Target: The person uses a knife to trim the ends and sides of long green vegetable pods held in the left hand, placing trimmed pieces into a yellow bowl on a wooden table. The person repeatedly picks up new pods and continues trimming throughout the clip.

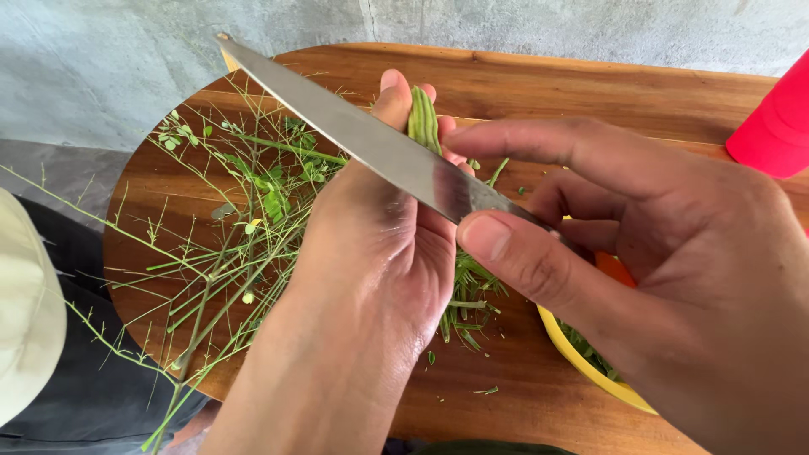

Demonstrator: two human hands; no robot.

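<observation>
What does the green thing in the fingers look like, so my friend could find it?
Look at the wooden table, then the left hand raised over it. Pinched upright at its fingertips, behind the knife, is a ridged green pod, thicker than the thin stems scattered nearby.

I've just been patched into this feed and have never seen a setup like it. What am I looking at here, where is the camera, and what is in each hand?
There is no machine: these are a person's two bare hands, filmed by one camera on their head, looking down. The left hand holds a ridged green pod upright in its fingers. The right hand grips a long steel knife, its blade lying across the pod. Below is a wooden table strewn with thin green stems and small leaves. A yellow bowl sits under the right hand, and a red object stands at the right edge.
</observation>
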